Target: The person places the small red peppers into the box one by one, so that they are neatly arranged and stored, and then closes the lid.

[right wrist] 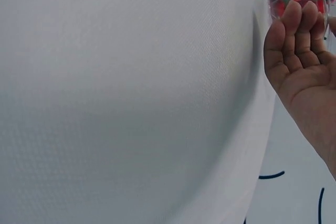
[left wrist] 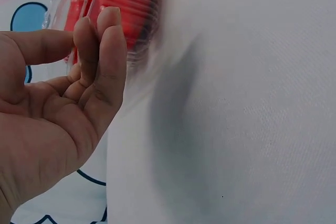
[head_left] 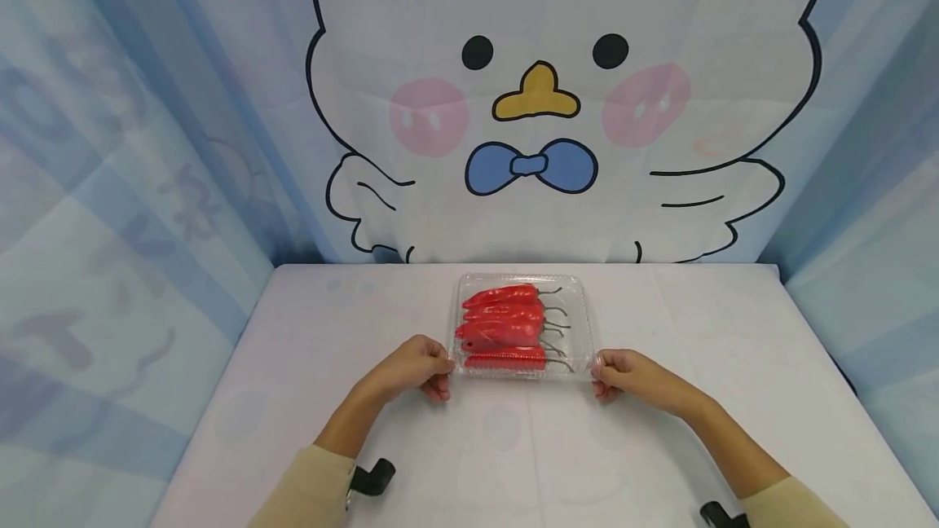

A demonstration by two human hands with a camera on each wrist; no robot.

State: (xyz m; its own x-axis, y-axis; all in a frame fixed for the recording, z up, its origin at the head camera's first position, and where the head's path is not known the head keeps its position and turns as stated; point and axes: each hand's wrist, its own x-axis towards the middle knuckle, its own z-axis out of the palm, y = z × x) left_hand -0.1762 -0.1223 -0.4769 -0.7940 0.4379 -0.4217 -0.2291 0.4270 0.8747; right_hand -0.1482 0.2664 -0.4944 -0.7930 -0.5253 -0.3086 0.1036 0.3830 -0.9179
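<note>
A clear plastic box (head_left: 579, 316) with several red chili peppers (head_left: 506, 324) inside lies toward the far side of the white table. The peppers are side by side, their green stems pointing right. At the box's near left corner my left hand (head_left: 420, 367) pinches the rim between thumb and fingers. My right hand (head_left: 623, 373) pinches the near right corner the same way. In the left wrist view the left hand (left wrist: 63, 87) has its fingertips at the ribbed box wall. The right wrist view has the right hand (right wrist: 304, 66) with curled fingers against the box edge.
The white-covered table (head_left: 506, 446) reaches back to a curtain (head_left: 557, 218) printed with a cartoon bird. Blue patterned curtains hang at the left (head_left: 132, 210) and right (head_left: 873, 210). Dark wrist mounts (head_left: 372, 477) sit by both sleeves.
</note>
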